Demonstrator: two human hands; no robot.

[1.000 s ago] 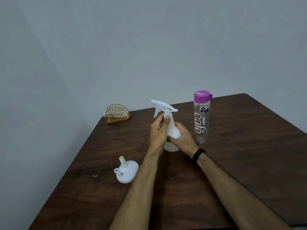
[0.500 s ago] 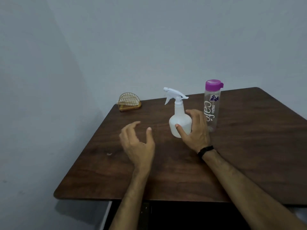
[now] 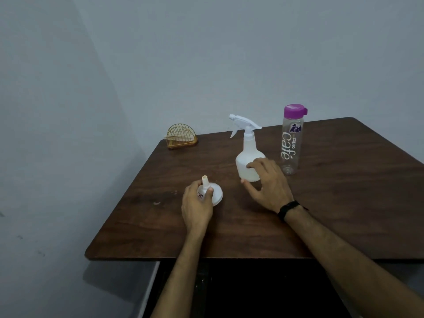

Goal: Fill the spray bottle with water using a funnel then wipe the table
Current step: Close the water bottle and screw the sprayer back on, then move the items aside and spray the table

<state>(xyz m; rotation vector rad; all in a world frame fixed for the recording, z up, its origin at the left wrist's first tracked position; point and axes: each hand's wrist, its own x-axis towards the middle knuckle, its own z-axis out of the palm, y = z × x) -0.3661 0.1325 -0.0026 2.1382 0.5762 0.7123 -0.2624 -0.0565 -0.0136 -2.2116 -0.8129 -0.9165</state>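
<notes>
1 funnel (image 3: 214, 195) | 1 spray bottle (image 3: 249, 160) | 1 water bottle (image 3: 291, 143) | 2 hands

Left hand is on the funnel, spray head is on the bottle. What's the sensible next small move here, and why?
Probably unscrew the spray head first. The spray bottle stands capped, so the funnel, lying wide end down under the left hand, has no opening to sit in. The right hand is open at the bottle's base, fingers touching it, well placed to steady it; the left would have to release the funnel to twist.
</notes>
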